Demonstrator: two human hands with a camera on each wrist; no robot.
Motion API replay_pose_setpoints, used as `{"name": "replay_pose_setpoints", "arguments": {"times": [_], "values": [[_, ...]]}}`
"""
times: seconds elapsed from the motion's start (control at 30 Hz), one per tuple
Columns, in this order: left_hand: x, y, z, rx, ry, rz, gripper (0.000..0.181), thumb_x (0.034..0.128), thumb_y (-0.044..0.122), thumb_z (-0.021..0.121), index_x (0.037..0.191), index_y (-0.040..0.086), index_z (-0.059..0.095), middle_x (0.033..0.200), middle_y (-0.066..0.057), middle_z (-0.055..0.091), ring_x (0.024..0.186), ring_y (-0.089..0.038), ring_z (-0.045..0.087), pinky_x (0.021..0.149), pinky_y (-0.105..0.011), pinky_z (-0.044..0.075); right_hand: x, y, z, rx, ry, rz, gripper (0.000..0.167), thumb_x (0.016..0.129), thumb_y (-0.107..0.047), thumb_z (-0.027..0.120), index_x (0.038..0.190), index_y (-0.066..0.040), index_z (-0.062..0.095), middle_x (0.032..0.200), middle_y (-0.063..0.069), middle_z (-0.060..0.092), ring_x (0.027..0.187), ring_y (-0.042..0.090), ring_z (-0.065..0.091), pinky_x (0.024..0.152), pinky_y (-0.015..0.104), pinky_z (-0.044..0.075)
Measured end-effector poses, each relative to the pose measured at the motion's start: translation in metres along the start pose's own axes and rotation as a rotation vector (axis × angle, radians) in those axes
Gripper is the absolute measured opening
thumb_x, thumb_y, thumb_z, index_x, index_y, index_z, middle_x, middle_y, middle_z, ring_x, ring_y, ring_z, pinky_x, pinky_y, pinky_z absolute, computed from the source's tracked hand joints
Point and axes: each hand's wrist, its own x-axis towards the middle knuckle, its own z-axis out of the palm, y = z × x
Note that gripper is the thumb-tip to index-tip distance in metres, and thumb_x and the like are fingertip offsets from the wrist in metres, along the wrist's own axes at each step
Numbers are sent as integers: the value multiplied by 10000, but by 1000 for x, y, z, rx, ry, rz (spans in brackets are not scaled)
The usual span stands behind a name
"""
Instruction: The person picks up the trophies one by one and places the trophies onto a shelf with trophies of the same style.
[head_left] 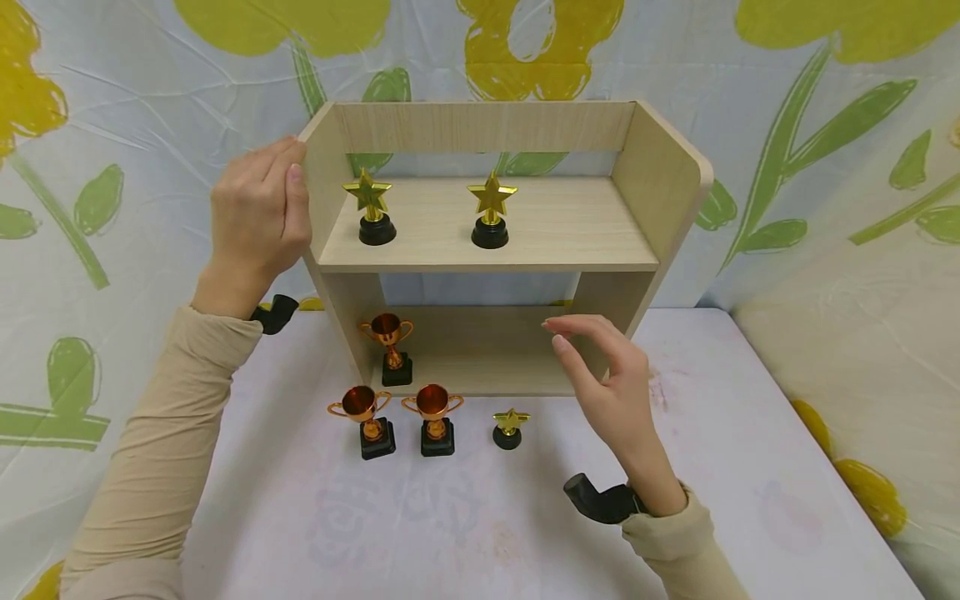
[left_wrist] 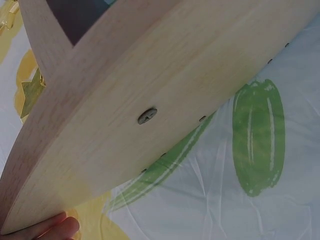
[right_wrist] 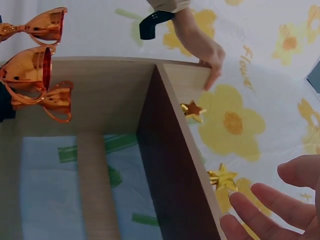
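My left hand (head_left: 258,204) grips the upper left edge of a pale two-tier wooden shelf (head_left: 487,268); some fingertips (left_wrist: 60,226) show at the panel's edge in the left wrist view. My right hand (head_left: 611,379) hovers before the lower tier's right side, its fingers loosely curved and holding nothing. On the upper tier stand two gold star trophies, one left (head_left: 377,229) and one near the middle (head_left: 491,233). A bronze cup trophy (head_left: 396,367) sits at the lower tier's left end. In front, on the table, are two more cups (head_left: 377,437) (head_left: 437,435) and a smaller star trophy (head_left: 507,435).
The shelf stands on a table with a whitish cloth (head_left: 480,533), against a flower-printed backdrop (head_left: 697,67). Its right side panel (head_left: 667,175) rises beyond my right hand. A black curved piece is strapped at each wrist (head_left: 600,502).
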Motion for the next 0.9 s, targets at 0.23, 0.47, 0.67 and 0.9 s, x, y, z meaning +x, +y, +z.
{"name": "replay_pose_setpoints", "arguments": {"times": [0.23,0.47,0.67,0.9], "values": [[0,0,0,-5,1,-7,472,953,212,369,1088,-105,691,1139,-218,695,1046,-427,652,897,-587,493,-10,5,0,-4,-5,24,253,886,76,649,1101,-31,726,1059,83,710,1021,142,624,986,270,417],[0,0,0,-2,3,0,475,953,215,366,1086,-104,692,1138,-218,695,1042,-426,655,885,-594,496,-21,15,1,-9,-18,35,257,882,79,652,1100,-34,726,1065,78,708,1033,129,623,994,255,408],[-1,0,0,-3,3,-3,472,953,214,367,1088,-101,692,1142,-215,695,1035,-426,656,865,-605,496,-28,24,3,1,-16,48,252,864,90,667,1081,-22,731,1037,104,708,1005,143,627,966,240,410],[0,-1,0,5,3,-5,475,954,217,366,1085,-100,695,1140,-213,697,1034,-424,659,866,-603,498,-35,37,6,-14,-43,111,228,896,43,664,1093,-52,729,1024,86,702,995,137,626,948,238,417]]}}
